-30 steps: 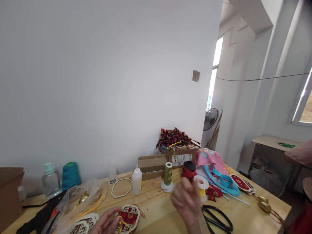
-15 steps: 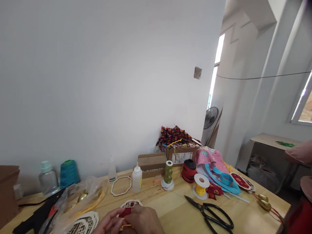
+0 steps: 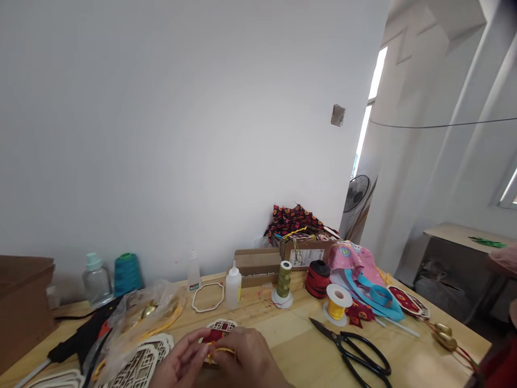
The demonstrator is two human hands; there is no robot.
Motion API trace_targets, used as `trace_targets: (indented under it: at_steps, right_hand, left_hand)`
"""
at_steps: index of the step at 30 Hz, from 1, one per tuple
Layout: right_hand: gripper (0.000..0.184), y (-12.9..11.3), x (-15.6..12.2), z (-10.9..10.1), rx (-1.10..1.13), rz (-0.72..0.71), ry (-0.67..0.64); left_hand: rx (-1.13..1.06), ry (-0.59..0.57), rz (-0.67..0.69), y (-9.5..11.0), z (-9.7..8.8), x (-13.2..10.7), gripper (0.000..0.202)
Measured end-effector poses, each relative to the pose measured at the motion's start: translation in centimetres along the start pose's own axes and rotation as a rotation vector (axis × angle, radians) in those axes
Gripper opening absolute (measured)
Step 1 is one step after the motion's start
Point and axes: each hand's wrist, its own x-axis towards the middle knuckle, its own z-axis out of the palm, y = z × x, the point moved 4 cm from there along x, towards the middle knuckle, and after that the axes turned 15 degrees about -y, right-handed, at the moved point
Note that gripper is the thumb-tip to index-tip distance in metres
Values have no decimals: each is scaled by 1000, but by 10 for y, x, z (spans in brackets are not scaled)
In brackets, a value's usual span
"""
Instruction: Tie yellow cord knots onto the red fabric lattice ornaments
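Observation:
At the bottom centre, my left hand (image 3: 181,360) and my right hand (image 3: 252,358) are close together, fingers pinched around a thin yellow cord (image 3: 223,350). A loop of the cord shows between them. Just beyond my fingertips is a pale lattice ornament (image 3: 223,325) with a red fabric middle, its lower part hidden by my hands. Black-handled scissors (image 3: 343,337) lie to the right of my right hand, blades partly apart. Left of my left hand, several pale lattice pieces (image 3: 139,369) are stacked.
Behind the hands stand a white squeeze bottle (image 3: 233,288), a green thread spool (image 3: 285,280), a red cord spool (image 3: 316,280) and a yellow cord spool (image 3: 336,307). A black glue gun (image 3: 76,340) and plastic bag (image 3: 133,318) lie left, near a cardboard box (image 3: 24,307).
The view has turned slightly left, so things on the table appear farther right. My hands stay together, and more of the yellow cord now shows between them.

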Motion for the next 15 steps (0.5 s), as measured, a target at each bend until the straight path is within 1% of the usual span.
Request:
trace_targets:
  at_steps: [2,4,5,6,8,13,15]
  right_hand:
    - [15,5,-1,5,83,25,-22]
    - [16,11,0,10,165,42,-79]
    - [22,14,1,11,188,59,-91]
    - [28,17,1,10,199,82,-88]
    - [31,21,1,6,210,121,-62]
    - [25,22,-2,-3,178,193,-25]
    - [24,22,-3,-6,156,227,19]
  left_hand:
    - [8,-27,6,3,4,-2,32]
    - [36,-45,25,5,7,-5,29]
    - [48,-52,36,7,8,-5,27]
    - [56,-49,44,7,9,-6,26]
    - [47,-82,28,6,10,-6,28]
    - [27,-113,-38,1,10,-3,32]
    - [23,-117,-55,1,10,-2,34]
